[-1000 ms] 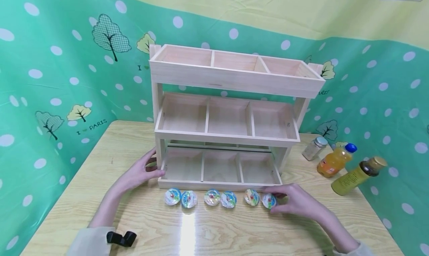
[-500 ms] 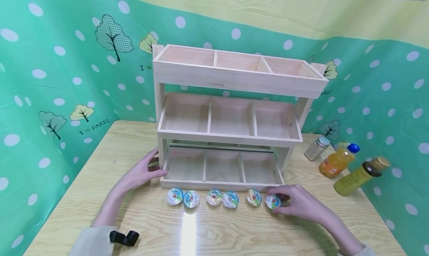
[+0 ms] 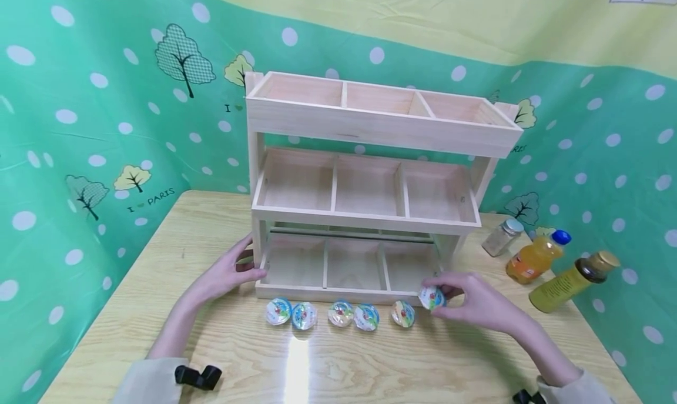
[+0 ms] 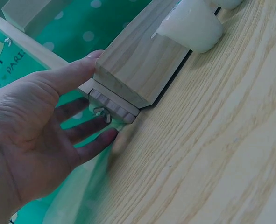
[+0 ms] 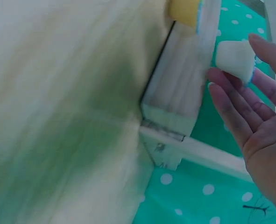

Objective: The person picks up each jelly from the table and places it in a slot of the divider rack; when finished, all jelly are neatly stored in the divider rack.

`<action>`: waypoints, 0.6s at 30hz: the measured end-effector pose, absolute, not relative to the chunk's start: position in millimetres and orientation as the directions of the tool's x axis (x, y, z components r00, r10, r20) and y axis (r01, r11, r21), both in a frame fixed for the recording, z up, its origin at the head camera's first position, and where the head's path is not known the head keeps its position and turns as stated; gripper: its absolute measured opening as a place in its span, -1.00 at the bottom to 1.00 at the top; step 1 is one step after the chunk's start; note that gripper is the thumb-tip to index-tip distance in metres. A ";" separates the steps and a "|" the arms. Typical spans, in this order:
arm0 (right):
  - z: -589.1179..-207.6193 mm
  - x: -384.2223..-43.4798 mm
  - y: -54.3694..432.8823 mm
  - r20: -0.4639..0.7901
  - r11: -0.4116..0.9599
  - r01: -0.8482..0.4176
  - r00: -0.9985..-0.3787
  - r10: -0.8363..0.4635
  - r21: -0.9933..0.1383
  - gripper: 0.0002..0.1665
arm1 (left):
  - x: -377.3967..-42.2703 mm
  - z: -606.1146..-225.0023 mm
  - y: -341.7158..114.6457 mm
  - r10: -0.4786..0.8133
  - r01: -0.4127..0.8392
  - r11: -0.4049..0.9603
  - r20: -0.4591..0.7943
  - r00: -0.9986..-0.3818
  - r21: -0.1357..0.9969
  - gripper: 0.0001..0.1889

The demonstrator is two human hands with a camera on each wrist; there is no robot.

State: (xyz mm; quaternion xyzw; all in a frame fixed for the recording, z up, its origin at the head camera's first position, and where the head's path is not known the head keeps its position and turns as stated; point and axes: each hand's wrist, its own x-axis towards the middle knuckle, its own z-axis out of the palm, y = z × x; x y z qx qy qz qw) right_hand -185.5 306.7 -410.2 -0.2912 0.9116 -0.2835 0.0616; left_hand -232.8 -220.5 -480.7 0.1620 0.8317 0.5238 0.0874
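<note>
A three-tier wooden shelf [image 3: 381, 120] stands on the table, each tier split into three compartments. In the head view my left hand [image 3: 224, 271] holds the shelf's lower left side, thumb on the bottom tray's corner and fingers behind the post. With thumb and fingertips my right hand [image 3: 478, 303] pinches a small jelly cup [image 3: 431, 297], raised off the table at the bottom tray's right front edge. The right wrist view shows this cup [image 5: 235, 59] with a whitish body, tilted, its lid facing away. Several similar jelly cups [image 3: 340, 314] line up in front of the tray.
To the right of the shelf stand a glass jar with a silver lid [image 3: 502, 237], an orange juice bottle [image 3: 535, 258] with a blue cap and a green-yellow bottle [image 3: 568, 283] with a gold cap. A green dotted curtain [image 3: 106, 157] hangs behind the table.
My right hand has lifted the rightmost jelly cup from the table up to the bottom tray's front edge. The left hand stays at the shelf; the head view has shifted slightly.
</note>
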 end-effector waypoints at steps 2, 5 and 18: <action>-406.7 -189.6 300.3 0.075 0.660 -0.497 -0.826 -0.558 -0.564 -0.40 | -233.0 -480.7 -219.8 0.360 0.174 0.405 0.019 -0.933 0.898 0.03; -403.2 -197.1 286.8 0.107 0.637 -0.504 -0.825 -0.555 -0.583 -0.39 | -233.1 -481.0 -218.8 0.356 0.166 0.412 0.010 -0.934 0.896 0.03; -417.3 -238.1 201.1 0.063 0.569 -0.449 -0.820 -0.570 -0.689 -0.38 | -233.4 -481.5 -219.3 0.356 0.155 0.410 -0.001 -0.935 0.899 0.03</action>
